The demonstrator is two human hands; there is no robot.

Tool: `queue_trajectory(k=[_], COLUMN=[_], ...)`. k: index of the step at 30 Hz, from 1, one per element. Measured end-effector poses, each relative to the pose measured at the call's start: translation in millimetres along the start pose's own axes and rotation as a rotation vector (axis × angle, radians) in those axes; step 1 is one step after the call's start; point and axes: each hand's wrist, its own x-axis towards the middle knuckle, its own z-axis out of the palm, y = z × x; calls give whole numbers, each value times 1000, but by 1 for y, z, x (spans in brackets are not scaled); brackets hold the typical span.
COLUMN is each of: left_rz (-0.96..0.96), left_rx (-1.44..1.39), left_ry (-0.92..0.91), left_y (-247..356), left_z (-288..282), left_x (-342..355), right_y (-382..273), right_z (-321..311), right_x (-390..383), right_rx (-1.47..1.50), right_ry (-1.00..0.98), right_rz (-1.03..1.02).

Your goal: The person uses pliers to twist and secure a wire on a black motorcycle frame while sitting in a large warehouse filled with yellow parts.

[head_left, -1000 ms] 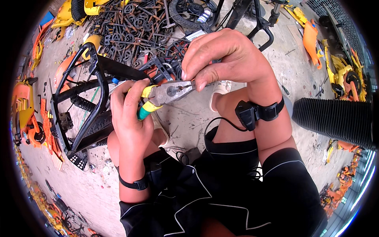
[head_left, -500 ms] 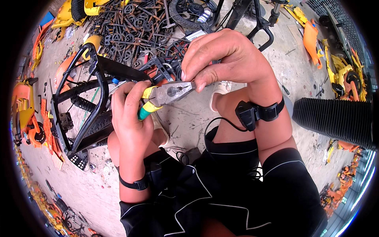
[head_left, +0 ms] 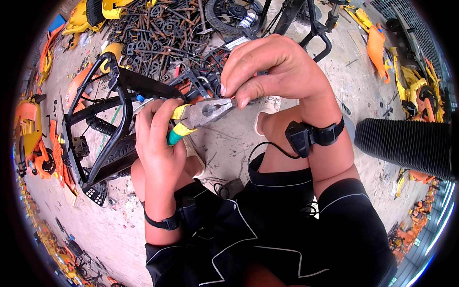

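Note:
My left hand (head_left: 158, 138) is closed round the yellow-and-green handles of a pair of steel pliers (head_left: 203, 116), whose jaws point toward my right hand. My right hand (head_left: 277, 69) is closed, thumb and fingers bent at the tip of the jaws; what they pinch there is too small to make out. Just left of my left hand lies a black tubular frame (head_left: 122, 105) with a spring and a tire.
A heap of rusty metal parts and pedals (head_left: 153, 38) lies ahead, beside a wheel (head_left: 217, 19). Yellow and orange body panels (head_left: 375, 52) lie around both sides. A black ribbed cylinder (head_left: 401, 148) is at my right. My shod feet are on the concrete floor (head_left: 81, 225).

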Motion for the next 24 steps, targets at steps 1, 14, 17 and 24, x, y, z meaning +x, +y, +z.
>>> queue_trajectory(k=[1, 14, 17, 24], left_rz=[5, 11, 19, 15], left_rx=[-3, -17, -22, -57], left_ry=[2, 32, 18, 7], left_y=[-1, -2, -5, -6], left_z=[0, 2, 2, 2], left_x=[0, 3, 2, 1], right_y=[-1, 0, 6, 0], right_z=[0, 0, 1, 1], right_x=[0, 1, 2, 2], right_rx=[3, -5, -18, -16], right_ry=[-2, 12, 15, 8], right_rz=[10, -17, -86, -11])
